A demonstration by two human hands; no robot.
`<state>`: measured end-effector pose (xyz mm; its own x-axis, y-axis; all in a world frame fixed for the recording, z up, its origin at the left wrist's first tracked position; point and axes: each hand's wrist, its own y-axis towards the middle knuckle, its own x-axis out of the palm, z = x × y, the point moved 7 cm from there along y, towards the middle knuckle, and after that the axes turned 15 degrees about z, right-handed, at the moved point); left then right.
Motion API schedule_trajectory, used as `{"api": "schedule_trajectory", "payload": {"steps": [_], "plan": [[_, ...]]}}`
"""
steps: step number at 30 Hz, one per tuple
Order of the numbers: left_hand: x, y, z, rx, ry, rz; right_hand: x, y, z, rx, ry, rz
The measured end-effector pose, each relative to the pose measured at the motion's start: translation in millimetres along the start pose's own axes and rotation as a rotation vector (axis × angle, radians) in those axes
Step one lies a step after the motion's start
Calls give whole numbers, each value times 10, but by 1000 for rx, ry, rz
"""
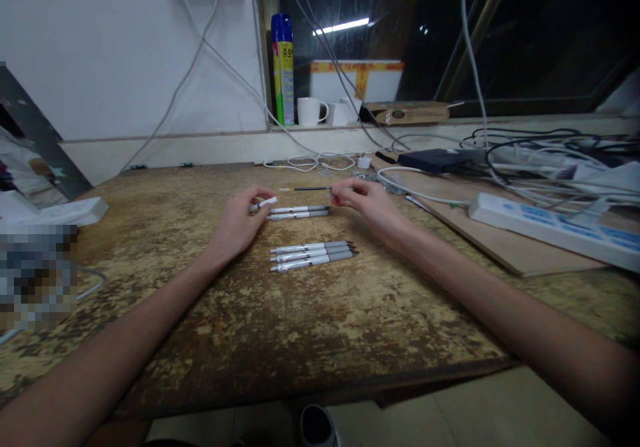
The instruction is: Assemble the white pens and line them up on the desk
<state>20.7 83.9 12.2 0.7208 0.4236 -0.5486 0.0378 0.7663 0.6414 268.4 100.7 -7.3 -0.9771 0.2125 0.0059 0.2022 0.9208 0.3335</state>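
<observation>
My left hand point(241, 219) is closed around a white pen barrel point(265, 203), its open end pointing right. My right hand point(359, 197) pinches the right end of a thin ink refill point(307, 189), which has a dark ink column and a pale left end. The fingertips partly hide that end. The refill points left, apart from the barrel. Just below, white and grey pens point(300, 212) lie side by side between my hands. Nearer to me, another row of several white and grey pens point(313, 256) with dark tips lies on the worn wooden table point(280, 333).
A white power strip point(550, 230) and tangled cables point(530, 143) lie at right on a thin board point(480, 233). Behind stand a spray can point(283, 70) and a white mug point(311, 111) on the sill. Another power strip point(75, 213) is at left.
</observation>
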Motion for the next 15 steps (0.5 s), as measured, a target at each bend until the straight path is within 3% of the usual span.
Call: {"api": "schedule_trajectory", "payload": {"steps": [15], "plan": [[17,11,25,14,-40,-1,-1,-18,63,131,65,-13]]}}
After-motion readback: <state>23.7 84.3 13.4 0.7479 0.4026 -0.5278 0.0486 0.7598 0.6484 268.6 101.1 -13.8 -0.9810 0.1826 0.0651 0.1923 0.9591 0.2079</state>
